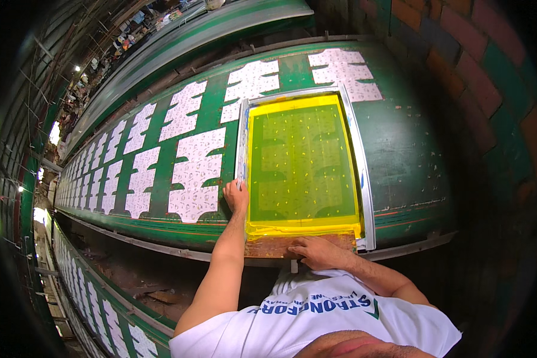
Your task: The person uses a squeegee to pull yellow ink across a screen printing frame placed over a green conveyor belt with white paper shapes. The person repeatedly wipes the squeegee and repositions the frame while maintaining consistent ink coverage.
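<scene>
A screen-printing frame [369, 197] with silver rails and a yellow-green mesh [298, 161] lies flat on the green printing table [400, 155]. Through the mesh I make out the dim outline of a cut fabric piece and small bright yellow marks. My left hand [236, 196] is closed around the frame's left rail. Along the near end of the screen lies a wooden squeegee [265, 246], with yellow ink just beyond it. The fingers of my right hand [321, 252] curl over the squeegee's wood; its thumb is hidden.
Printed white fabric pieces [197, 173] lie in two rows leftward along the table. Another fabric piece [343, 74] lies beyond the frame. A second long table [185, 48] runs behind, and one with more pieces [113, 328] stands at lower left. A brick wall [483, 83] rises at right.
</scene>
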Motion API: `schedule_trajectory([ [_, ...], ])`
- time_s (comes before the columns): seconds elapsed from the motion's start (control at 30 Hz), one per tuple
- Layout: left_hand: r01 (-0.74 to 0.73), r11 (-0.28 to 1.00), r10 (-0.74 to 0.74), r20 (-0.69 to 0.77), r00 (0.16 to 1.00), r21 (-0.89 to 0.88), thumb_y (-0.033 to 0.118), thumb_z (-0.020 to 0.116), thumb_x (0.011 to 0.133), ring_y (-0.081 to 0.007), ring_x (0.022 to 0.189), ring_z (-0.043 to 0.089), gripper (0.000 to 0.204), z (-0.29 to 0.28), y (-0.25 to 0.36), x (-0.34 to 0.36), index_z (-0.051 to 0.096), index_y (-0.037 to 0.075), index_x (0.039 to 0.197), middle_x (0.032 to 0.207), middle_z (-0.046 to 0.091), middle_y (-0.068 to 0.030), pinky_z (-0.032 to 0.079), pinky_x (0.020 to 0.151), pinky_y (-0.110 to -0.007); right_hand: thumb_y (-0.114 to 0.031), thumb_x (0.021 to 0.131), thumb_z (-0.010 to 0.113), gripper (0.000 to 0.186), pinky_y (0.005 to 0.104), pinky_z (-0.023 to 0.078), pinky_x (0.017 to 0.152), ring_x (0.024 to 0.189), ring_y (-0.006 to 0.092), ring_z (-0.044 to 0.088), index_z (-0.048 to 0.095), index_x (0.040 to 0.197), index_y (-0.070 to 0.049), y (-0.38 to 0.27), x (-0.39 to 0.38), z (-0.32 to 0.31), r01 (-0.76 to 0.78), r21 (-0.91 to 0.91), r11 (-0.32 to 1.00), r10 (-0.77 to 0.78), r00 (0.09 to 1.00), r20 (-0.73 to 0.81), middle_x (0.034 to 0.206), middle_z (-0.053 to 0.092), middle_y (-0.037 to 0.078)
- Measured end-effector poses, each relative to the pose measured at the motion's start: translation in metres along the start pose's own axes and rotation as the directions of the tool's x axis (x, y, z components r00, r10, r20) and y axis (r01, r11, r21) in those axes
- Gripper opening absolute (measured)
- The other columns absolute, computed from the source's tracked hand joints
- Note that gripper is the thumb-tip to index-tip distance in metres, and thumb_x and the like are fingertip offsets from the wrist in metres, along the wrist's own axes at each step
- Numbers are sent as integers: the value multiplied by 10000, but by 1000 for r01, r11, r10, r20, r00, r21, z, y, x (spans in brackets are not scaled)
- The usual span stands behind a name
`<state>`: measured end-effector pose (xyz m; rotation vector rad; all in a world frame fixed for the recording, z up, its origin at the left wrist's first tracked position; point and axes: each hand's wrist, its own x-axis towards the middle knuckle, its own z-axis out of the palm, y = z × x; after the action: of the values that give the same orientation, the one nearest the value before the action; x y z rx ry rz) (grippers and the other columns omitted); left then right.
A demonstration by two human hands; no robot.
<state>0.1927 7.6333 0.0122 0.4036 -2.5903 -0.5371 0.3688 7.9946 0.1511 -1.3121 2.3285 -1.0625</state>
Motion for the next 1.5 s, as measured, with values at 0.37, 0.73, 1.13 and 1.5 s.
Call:
schedule_trajectory([
  [0.37, 20, 995, -22, -15, 1000, -96, 213, 766, 902, -364, 1075, 608, 260, -3, -1, -2, 724, 36, 1088, 1102, 706, -140, 492, 977, -471, -149, 873, 768, 114, 452, 589, 781, 847, 340, 742, 799, 957, -78, -24, 15, -15, -266, -7, 964, 263, 956, -128, 888, 765, 134],
  [0.73, 108, 959, -116, -15, 993, -261, 226, 737, 931, -361, 1003, 638, 193, 0, -6, 0, 722, 38, 971, 1019, 717, -144, 505, 913, -472, -161, 875, 759, 145, 456, 607, 784, 862, 358, 752, 788, 936, -33, -28, 67, 6, -234, -153, 960, 216, 968, -125, 906, 773, 162],
  [1.13, -19, 971, -37, -226, 973, -237, 193, 648, 1002, -368, 940, 645, 209, -2, -9, -7, 699, 30, 881, 964, 705, -139, 491, 892, -491, -238, 894, 764, 230, 458, 579, 648, 705, 337, 718, 744, 722, -86, -11, 13, -57, -407, -115, 906, 337, 859, -385, 773, 732, 109],
  [1.5, 123, 970, -169, -218, 961, -208, 43, 626, 948, -370, 1058, 623, 82, -13, 27, -17, 697, 30, 986, 1048, 669, -156, 490, 949, -481, -89, 911, 697, 109, 448, 581, 738, 831, 344, 725, 761, 997, -71, 68, -144, -135, -398, -190, 897, 278, 844, -458, 890, 737, 113],
])
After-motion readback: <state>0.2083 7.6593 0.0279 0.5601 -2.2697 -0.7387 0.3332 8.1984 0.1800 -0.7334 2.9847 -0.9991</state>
